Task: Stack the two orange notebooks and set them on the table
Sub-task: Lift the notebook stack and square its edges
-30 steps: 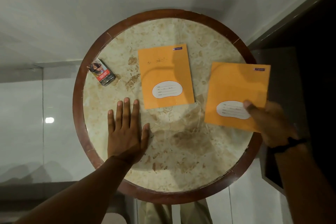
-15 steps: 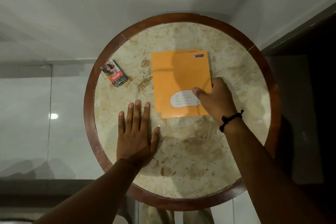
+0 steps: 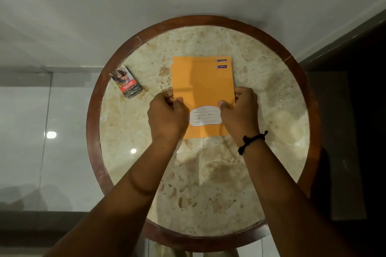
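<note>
Both forearms reach over a round table of mottled beige marble rimmed in dark wood. The left hand and right hand pinch the side edges of two stacked orange notebooks, flat rectangles lying mid-table, long axis pointing away, top one offset slightly nearer

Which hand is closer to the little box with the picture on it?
Left. The left hand grips the notebooks' left edge, just right of the small box. The right hand is on their far side.
</note>
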